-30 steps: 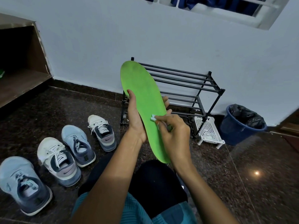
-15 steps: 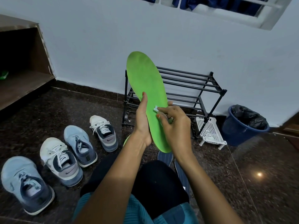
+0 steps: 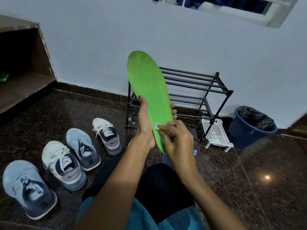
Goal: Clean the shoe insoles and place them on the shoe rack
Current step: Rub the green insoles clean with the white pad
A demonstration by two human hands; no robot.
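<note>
A long green insole (image 3: 147, 87) stands nearly upright in front of me, toe end up. My left hand (image 3: 145, 125) grips its lower half, thumb on the left edge and fingertips showing past the right edge. My right hand (image 3: 176, 140) pinches a small pale wipe (image 3: 157, 125) against the insole's lower face. Behind the insole stands the black metal shoe rack (image 3: 199, 90), its bars bare. Below my hands, part of another green insole (image 3: 129, 143) and a bluish one (image 3: 167, 161) lie on the floor, mostly hidden.
Several sneakers (image 3: 66, 160) sit in a row on the dark stone floor at the left. A white perforated stool (image 3: 216, 133) and a blue bin (image 3: 249, 130) with a black liner stand right of the rack. Brown steps (image 3: 21, 87) rise at the far left.
The insole rose slightly, then came back down a little. My right hand with the wipe shifted along its lower part, ending lower on the face.
</note>
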